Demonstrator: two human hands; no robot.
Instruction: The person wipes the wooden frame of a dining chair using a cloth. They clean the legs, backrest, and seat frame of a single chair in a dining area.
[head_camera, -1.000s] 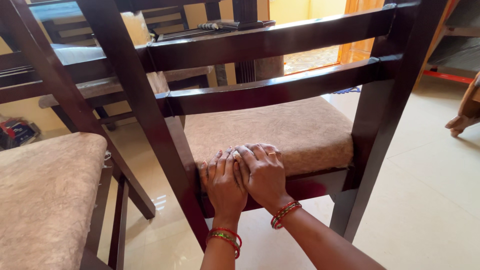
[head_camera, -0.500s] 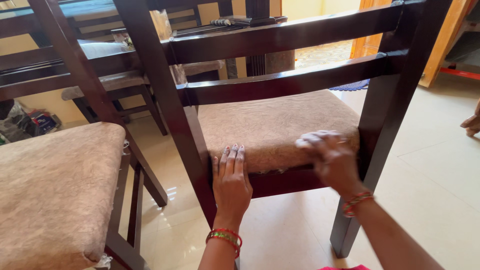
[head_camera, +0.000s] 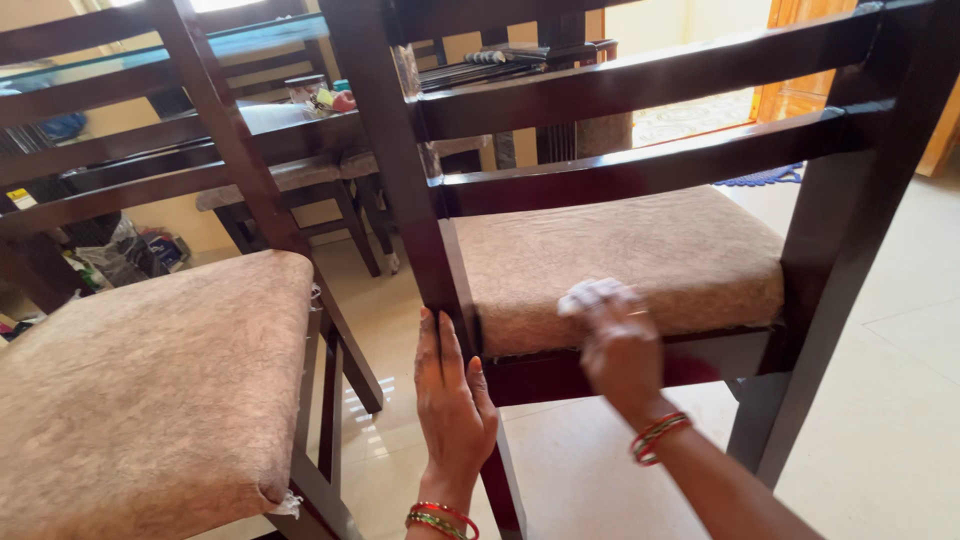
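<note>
My left hand lies open against the chair's back post while my open, blurred right hand presses the seat cushion edge, apparently mid-job.

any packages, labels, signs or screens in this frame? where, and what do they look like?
Plastic bags and packets: floor at left, behind the dark chair legs; crumpled, clear with blue and red patches.
Small tag: far left edge; pale yellow rectangle.
Jars: on the table beyond; small, colours blurred.
No signs or screens.
</note>
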